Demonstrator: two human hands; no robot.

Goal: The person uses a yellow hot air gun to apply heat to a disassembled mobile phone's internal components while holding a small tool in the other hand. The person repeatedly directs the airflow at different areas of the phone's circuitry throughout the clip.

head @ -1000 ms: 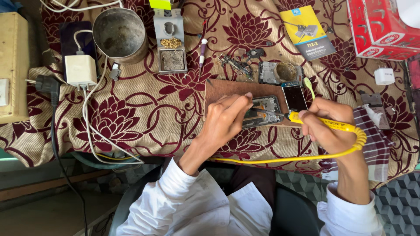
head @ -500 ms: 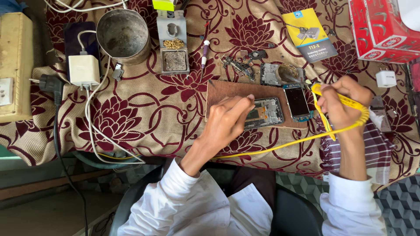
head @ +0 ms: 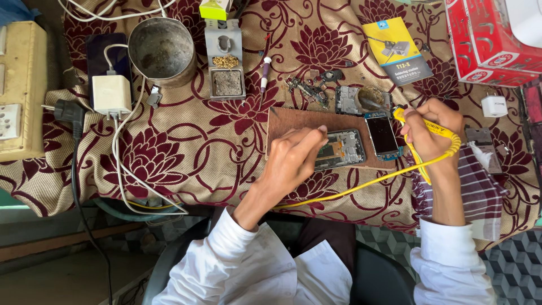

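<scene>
Left hand: the left hand [head: 293, 161] is curled, fingertips bunched and pressed onto the left edge of the opened phone frame [head: 340, 149]; whether anything small is pinched between them cannot be told.
Right hand: the right hand [head: 430, 131] is clenched around a yellow-handled soldering iron [head: 420, 131], tip end pointing up and left, lifted clear of the phone frame.
Cable: the iron's yellow cable [head: 361, 187] loops round the right hand's outer side, then runs down-left across the cloth under the left forearm.
Work surface: the phone frame lies on a brown board [head: 293, 120] – a separate small screen part [head: 383, 135] sits just beside it, on the board's right end.
Behind the board: loose metal parts [head: 307, 90] and another opened phone body [head: 353, 99].
Further left: a soldering stand with brass wool [head: 226, 68], a dented metal tin [head: 162, 49], a white charger [head: 112, 94] with white leads.
Right edge: a striped cloth [head: 480, 186] under the right wrist – a red carton [head: 488, 42] above.
Covering: patterned maroon tablecloth [head: 169, 158].
</scene>
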